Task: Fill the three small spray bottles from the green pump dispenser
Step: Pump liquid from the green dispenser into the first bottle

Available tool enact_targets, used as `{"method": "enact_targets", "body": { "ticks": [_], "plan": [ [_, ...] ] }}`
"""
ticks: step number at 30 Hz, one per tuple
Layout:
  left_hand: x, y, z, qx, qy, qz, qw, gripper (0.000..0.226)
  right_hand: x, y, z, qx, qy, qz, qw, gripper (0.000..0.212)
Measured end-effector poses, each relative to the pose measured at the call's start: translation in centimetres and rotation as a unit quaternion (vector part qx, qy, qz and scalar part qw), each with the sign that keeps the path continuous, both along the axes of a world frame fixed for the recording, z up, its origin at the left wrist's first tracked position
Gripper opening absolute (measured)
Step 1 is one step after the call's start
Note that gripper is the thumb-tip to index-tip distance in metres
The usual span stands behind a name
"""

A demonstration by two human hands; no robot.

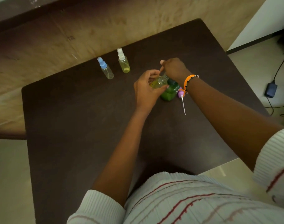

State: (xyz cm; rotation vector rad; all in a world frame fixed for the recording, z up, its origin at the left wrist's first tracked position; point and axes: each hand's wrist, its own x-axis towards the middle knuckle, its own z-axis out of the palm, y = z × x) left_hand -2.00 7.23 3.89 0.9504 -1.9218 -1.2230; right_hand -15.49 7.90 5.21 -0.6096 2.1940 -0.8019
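While the left hand (146,89) has its grip curled round the uncapped small spray bottle (159,81), tilted with its long axis running from the palm up and right, the bottle's open neck sits just left of the green pump dispenser (169,92) on the tabletop (89,126) (its purple spray cap (181,93) lies just right of the dispenser). Farther back, the right hand (173,68), grip clenched over the pump head, is nearer for pressing. Beyond stand the blue-capped bottle (105,68) and white-capped bottle (123,61).

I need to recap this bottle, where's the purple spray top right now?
The purple spray top lies on the table, right of the green dispenser, under the right wrist.
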Motion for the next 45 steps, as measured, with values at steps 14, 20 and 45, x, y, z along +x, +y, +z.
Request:
{"method": "enact_targets", "body": {
  "ticks": [14, 20, 45],
  "plan": [
    [-0.1, -0.1, 0.1, -0.010, -0.003, -0.003, 1.000, 0.047, -0.1, 0.0, 0.2, -0.012, -0.013, -0.024, 1.000, 0.037],
    [-0.1, -0.3, 0.1, -0.013, -0.006, -0.013, 1.000, 0.046, -0.2, 0.3, 0.9, 0.013, -0.060, -0.001, 0.998, 0.038],
    [0.1, -0.4, 0.4, -0.010, -0.003, -0.017, 1.000, 0.048, -0.6, -0.1, -0.4, 0.011, -0.013, -0.001, 1.000, 0.044]
  ]
}}
